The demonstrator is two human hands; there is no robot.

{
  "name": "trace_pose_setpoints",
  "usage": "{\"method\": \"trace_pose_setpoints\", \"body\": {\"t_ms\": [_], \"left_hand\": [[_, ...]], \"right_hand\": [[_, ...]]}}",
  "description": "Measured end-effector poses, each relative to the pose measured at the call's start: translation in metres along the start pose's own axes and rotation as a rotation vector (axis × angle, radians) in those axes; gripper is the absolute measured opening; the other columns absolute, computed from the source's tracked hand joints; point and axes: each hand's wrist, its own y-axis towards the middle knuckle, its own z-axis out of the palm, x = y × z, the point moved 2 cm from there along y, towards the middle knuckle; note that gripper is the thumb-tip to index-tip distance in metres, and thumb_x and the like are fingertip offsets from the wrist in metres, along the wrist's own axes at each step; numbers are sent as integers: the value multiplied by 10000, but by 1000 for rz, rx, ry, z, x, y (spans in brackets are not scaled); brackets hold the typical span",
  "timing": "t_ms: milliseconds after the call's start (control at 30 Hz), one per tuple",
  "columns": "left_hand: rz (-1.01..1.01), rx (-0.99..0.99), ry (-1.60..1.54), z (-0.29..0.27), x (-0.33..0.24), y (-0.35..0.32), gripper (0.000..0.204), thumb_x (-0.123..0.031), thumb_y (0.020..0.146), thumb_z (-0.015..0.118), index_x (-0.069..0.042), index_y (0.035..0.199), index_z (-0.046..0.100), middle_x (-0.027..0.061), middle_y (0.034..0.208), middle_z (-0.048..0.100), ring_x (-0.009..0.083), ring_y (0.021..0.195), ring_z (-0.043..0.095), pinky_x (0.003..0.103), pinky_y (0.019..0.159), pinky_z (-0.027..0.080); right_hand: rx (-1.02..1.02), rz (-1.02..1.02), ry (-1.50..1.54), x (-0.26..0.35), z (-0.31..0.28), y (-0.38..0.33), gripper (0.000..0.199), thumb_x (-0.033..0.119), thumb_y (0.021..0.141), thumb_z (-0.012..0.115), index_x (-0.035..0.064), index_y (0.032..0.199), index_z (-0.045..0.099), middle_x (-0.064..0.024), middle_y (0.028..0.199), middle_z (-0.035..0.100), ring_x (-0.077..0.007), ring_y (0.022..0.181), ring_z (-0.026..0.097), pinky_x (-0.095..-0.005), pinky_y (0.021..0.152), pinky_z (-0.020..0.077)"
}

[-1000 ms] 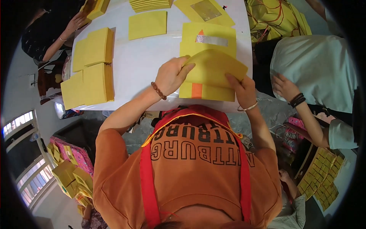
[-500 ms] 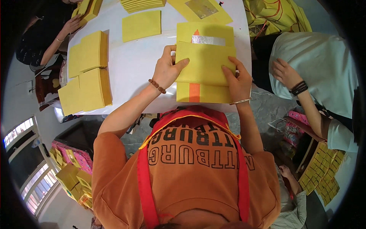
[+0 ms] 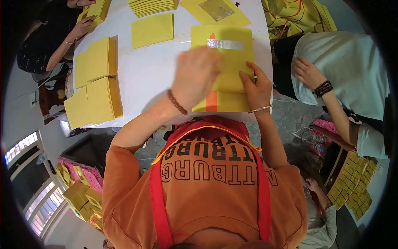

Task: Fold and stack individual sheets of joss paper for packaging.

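A folded yellow paper sheet (image 3: 234,70) lies on the white table (image 3: 145,79) in front of me. It rests on other yellow sheets, one with a silver foil strip (image 3: 226,43) and one with an orange stripe (image 3: 211,101). My left hand (image 3: 195,74) is over the sheet's left part and is blurred by motion, so its fingers cannot be made out. My right hand (image 3: 257,85) grips the sheet's right edge, fingers on top.
Two thick stacks of yellow paper (image 3: 97,60) (image 3: 93,103) sit at the table's left edge. A single sheet (image 3: 152,30) and a stack (image 3: 153,6) lie further back. Another person's hand (image 3: 306,72) rests to the right, another person's (image 3: 83,25) at far left. A box of small yellow pieces (image 3: 350,182) stands low right.
The sheet I held up has been laid flat on the pile. My left hand has swept from its left edge onto its top; my right hand stays on the right edge.
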Motion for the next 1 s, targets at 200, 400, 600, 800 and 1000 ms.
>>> {"method": "trace_pose_setpoints", "body": {"t_ms": [200, 400, 600, 800, 1000], "left_hand": [[176, 161, -203, 44, -13, -5, 372, -87, 738, 603, -20, 1095, 522, 155, 1201, 447, 327, 1142, 402, 412, 901, 365], [109, 203, -161, 51, -11, -15, 401, -137, 744, 576, -19, 1120, 501, 152, 1213, 430, 321, 1180, 355, 413, 977, 291], [117, 268, -177, 56, -6, -18, 478, -104, 669, 586, -16, 1130, 494, 156, 1225, 425, 319, 1211, 332, 416, 998, 256], [-66, 174, -620, 61, 19, -24, 480, -30, 670, 569, 13, 1137, 468, 172, 1220, 426, 326, 1188, 354, 422, 971, 300], [-185, -134, -545, 26, 18, -12, 500, -110, 740, 606, 0, 1196, 430, 194, 1228, 419, 354, 1150, 387, 440, 983, 290]], "right_hand": [[-16, 30, 50, -9, 3, 0, 295, 119, 752, 629, -1, 1018, 590, -179, 933, 623, -300, 835, 615, -346, 747, 471], [-2, -169, -448, 32, -7, -3, 423, 238, 769, 627, 57, 1139, 534, -151, 1247, 469, -286, 1111, 487, -396, 896, 395], [419, -516, -391, 15, 15, -4, 608, 404, 864, 448, 63, 1340, 286, -158, 1392, 277, -280, 1313, 218, -501, 1049, 105], [431, -511, -556, 13, 25, -5, 618, 403, 875, 434, 42, 1348, 270, -152, 1411, 245, -288, 1315, 213, -502, 1050, 124], [444, -566, -727, 20, 27, -2, 609, 411, 868, 440, 30, 1326, 315, -161, 1404, 257, -301, 1317, 200, -526, 1037, 140]]}}
